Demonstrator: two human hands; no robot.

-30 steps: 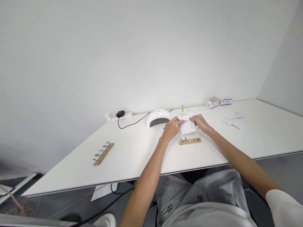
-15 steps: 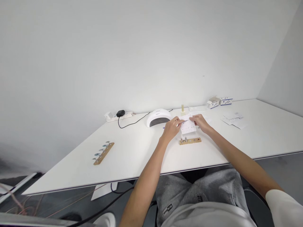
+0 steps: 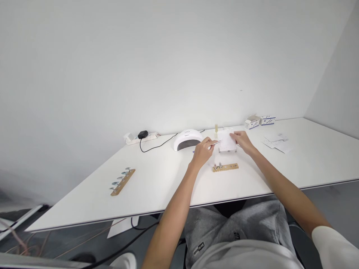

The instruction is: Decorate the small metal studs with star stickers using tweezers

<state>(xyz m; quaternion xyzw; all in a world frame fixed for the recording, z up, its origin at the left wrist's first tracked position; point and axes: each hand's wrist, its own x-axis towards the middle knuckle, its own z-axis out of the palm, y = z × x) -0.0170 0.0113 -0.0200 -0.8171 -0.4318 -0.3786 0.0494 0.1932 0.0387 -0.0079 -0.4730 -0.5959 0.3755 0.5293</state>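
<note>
Right, white table (image 3: 162, 179), domed device (image 3: 187, 138) toward its back. Pale sheet (image 3: 226, 143) is right of that; right hand (image 3: 241, 140) pinches its right edge. Nearer the person: wooden strip (image 3: 229, 167), 2 pegs (image 3: 220, 166) at its left end. Left hand (image 3: 204, 150) pinches a thin pale piece (image 3: 215, 142), type unclear. Step looks like sheet handling; next move calls for a light, steady pinch.

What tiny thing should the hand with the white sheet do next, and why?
Maybe the right hand should lay the white sheet by the loose papers on the right: the sheet seems to cover part of the small shiny things peeking out at its near edge, and the left hand is busy pinching a thin white piece.
</note>
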